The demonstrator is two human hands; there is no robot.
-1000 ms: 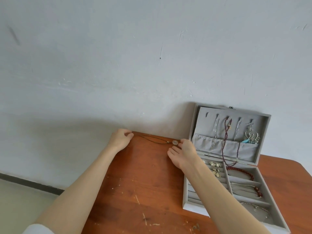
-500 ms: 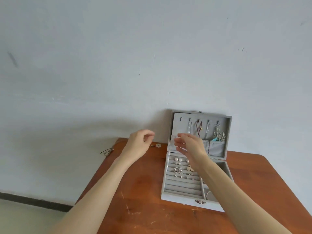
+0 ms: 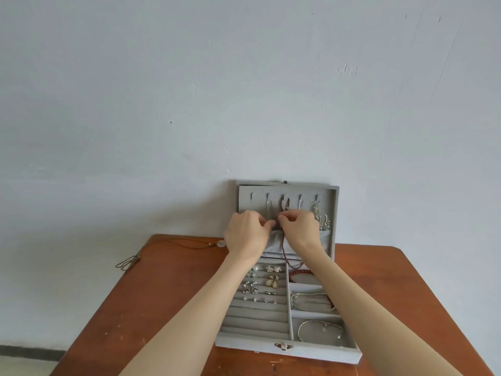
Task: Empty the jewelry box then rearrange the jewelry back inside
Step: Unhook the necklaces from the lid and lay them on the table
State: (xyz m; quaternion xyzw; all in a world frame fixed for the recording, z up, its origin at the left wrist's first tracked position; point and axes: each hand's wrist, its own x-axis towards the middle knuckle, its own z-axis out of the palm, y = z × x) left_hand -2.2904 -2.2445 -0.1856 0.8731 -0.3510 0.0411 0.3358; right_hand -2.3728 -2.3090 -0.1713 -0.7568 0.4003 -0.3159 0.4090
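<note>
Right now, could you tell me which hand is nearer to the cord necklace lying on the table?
Left. The left hand is up at the box lid, just right of the cord necklace pendant end. The right hand sits farther right, beyond the left hand.

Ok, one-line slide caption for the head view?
Both hands work at the dark beaded necklace hanging in the open jewelry box lid.

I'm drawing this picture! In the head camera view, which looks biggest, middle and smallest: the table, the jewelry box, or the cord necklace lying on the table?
1. table
2. jewelry box
3. cord necklace, thin, by the table's far left edge
</note>
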